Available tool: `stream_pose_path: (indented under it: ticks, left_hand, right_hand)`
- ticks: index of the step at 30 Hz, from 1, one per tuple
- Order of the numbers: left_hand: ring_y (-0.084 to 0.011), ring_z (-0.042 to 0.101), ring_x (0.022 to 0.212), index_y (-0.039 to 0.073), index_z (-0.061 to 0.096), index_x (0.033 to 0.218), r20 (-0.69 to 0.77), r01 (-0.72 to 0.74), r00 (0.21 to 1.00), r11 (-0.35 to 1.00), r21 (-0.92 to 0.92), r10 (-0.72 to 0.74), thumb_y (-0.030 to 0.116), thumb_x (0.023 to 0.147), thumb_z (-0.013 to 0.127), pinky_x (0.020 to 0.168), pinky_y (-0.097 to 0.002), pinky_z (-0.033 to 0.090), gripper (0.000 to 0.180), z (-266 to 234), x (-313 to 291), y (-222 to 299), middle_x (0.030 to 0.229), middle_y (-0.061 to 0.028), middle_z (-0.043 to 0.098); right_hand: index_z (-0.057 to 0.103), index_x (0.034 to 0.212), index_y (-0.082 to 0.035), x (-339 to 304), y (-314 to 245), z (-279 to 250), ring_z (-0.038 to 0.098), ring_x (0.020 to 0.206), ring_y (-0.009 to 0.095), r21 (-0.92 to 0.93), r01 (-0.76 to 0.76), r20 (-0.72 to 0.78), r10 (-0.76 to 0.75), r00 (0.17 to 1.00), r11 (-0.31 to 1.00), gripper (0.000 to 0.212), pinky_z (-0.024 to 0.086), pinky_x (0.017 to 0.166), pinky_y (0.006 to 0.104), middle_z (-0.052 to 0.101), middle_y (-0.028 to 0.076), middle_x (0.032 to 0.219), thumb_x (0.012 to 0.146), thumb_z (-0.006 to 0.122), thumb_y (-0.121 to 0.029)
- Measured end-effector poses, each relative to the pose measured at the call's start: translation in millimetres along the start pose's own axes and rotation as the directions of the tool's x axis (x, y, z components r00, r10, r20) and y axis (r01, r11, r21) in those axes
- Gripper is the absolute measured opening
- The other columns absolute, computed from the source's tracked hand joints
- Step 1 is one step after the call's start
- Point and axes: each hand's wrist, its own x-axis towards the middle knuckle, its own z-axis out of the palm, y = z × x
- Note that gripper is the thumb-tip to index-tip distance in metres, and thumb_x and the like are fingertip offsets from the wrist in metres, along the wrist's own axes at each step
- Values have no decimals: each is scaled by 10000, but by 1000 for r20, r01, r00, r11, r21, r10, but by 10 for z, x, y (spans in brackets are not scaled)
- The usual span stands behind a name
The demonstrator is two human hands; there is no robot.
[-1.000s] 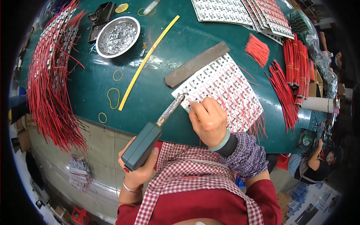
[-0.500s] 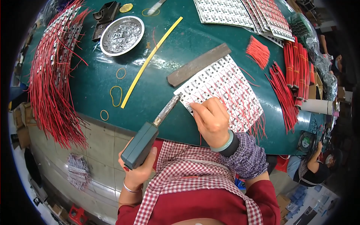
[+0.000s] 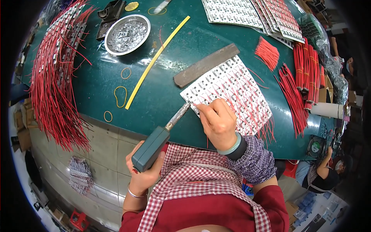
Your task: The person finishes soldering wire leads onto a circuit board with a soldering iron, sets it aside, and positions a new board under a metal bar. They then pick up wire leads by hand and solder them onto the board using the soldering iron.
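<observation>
My left hand (image 3: pixel 146 166) is wrapped round the dark green handle of a soldering iron (image 3: pixel 151 148). Its metal tip meets the left edge of a white circuit board panel (image 3: pixel 210 80), close to my right fingertips. My right hand (image 3: pixel 219 123) is closed in a pinch on a thin red wire (image 3: pixel 196 104), whose end is at the iron's tip. Many red wires (image 3: pixel 241 100) stand out from the right part of the panel. A flat grey-brown bar (image 3: pixel 206 65) lies along the panel's far edge.
A metal bowl of silvery scraps (image 3: pixel 127 34) stands at the far left, near a yellow strip (image 3: pixel 158 62) and rubber bands (image 3: pixel 120 96). Red-wired boards (image 3: pixel 54 85) hang over the left edge. Wire bundles (image 3: pixel 291 100) and stacked panels (image 3: pixel 232 13) lie right. A person (image 3: pixel 324 170) sits beyond.
The soldering iron's tip has moved right and slightly nearer me along the panel's edge, up to the wire in my right fingers. My right hand has barely moved.
</observation>
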Motion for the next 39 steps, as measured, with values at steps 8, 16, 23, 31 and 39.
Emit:
stream_pose_path:
  ticks: [8, 16, 23, 31, 39]
  left_hand:
    - [-197, 627, 619, -53, 681, 905, 13, 9, 1000, 999, 38, -9, -46, 741, 737, 569, -295, 490, 173, 2, -12, -3, 805, -114, 645]
    - [-213, 694, 704, -62, 709, 962, -70, 4, 998, 999, 47, -1, -29, 726, 748, 648, -299, 544, 241, -17, -90, -56, 849, -136, 703]
    - [-204, 704, 728, -66, 711, 965, -78, -27, 997, 999, 18, 28, -29, 724, 760, 668, -294, 551, 248, 6, -66, -36, 870, -138, 715]
    - [-195, 681, 723, -68, 698, 940, 16, -17, 1000, 1000, 22, 17, -77, 740, 730, 635, -287, 526, 203, 17, 28, 46, 877, -132, 692]
    - [-208, 683, 698, -54, 702, 937, -15, -38, 999, 999, 29, 39, -48, 734, 741, 629, -291, 531, 207, 27, -20, -12, 855, -132, 692]
  right_hand:
    - [694, 956, -19, 13, 4, 15, 548, 702, 257, -10, 20, -16, -20, 1000, 1000, 252, 455, 599, 376, 483, 87, 757, 723, 730, 71]
    - [704, 939, -30, 24, 2, 17, 542, 667, 254, -12, 24, -40, -24, 999, 1000, 269, 442, 579, 374, 489, 84, 739, 700, 745, 87]
    - [692, 950, -16, 22, -16, 10, 557, 721, 261, 12, 5, -26, -5, 1000, 1000, 244, 462, 612, 375, 500, 89, 771, 727, 727, 76]
    - [700, 929, -23, 25, -16, 19, 561, 689, 261, 12, -1, -48, 2, 999, 1000, 248, 452, 584, 374, 519, 92, 763, 715, 753, 91]
    - [680, 958, 1, 20, -20, -7, 568, 773, 268, 12, -8, 12, 8, 1000, 1000, 238, 481, 653, 379, 518, 93, 805, 732, 711, 68]
